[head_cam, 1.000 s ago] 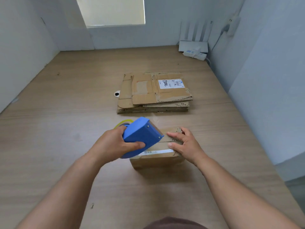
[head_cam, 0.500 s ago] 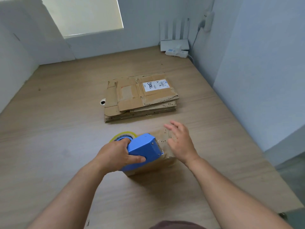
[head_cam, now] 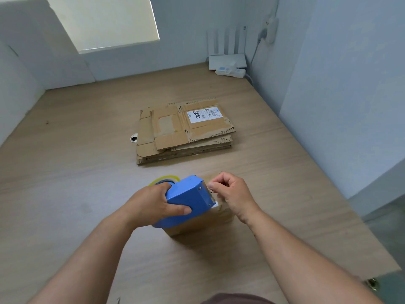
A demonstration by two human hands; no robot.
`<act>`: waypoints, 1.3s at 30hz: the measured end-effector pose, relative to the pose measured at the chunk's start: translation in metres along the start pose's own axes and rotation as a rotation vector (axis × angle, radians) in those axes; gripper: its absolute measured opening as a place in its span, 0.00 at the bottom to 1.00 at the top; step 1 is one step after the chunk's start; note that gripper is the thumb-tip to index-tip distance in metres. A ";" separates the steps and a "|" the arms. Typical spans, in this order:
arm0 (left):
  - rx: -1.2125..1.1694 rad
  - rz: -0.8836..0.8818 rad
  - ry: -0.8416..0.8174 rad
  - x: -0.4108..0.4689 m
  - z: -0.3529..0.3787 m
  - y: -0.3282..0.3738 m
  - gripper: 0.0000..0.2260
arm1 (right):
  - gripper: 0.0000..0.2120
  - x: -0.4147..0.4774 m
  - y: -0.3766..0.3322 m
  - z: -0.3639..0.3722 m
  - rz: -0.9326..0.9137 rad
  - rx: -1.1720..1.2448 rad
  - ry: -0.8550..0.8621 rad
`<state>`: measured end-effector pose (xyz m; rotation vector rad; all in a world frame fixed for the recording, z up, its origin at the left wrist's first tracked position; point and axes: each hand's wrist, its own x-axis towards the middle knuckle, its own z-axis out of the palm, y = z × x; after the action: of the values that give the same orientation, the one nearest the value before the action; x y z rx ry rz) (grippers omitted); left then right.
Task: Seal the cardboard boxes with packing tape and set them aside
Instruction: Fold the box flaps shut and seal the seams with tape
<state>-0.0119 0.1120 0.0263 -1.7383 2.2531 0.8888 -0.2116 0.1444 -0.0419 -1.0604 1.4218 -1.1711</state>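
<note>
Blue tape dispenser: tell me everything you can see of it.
The blue tape dispenser looks like smooth plastic, a wedge-shaped housing with a toothed metal cutter at its right end and a yellowish roll of tape at its rear. It is tilted over the small cardboard box; contact cannot be told. The left hand grips it, thumb along the near side; the right hand pinches at the cutter, whether on tape is unclear.

One tape dispenser (head_cam: 188, 200); one small box (head_cam: 197, 226); one flattened-cardboard stack (head_cam: 184, 132).
</note>
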 end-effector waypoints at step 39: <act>0.147 -0.361 -0.387 0.047 -0.050 0.024 0.23 | 0.10 0.003 0.026 -0.023 0.339 -0.118 0.319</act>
<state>-0.0377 0.0494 0.0539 -1.6620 1.6528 0.8645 -0.2354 0.1484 -0.0663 -0.6914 1.8563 -1.0468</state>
